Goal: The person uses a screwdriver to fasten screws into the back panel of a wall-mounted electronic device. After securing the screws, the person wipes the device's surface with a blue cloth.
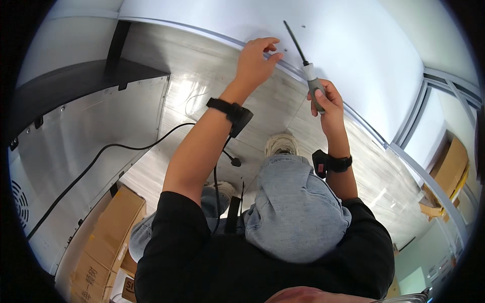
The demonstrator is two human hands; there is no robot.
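Observation:
My right hand [327, 101] is wrapped round the grey handle of a screwdriver [313, 83], its dark shaft pointing up and to the left over a white tabletop [353, 55]. At the table's grey near edge is my left hand [256, 61], fingers partly curled, thumb and forefinger apart, with nothing visible between them. Just right of those fingertips a small dark screw-like piece [286, 50] shows on the white surface. A second small dark piece [303, 26] is farther back, beyond the screwdriver's shaft.
To the left stands a metal cabinet [101, 121] with a black top. A black cable [116, 145] runs past it, and a plug [235, 161] hangs above the floor. Cardboard boxes [108, 227] are at lower left; another carton [449, 169] sits by a grey frame [429, 182] at right.

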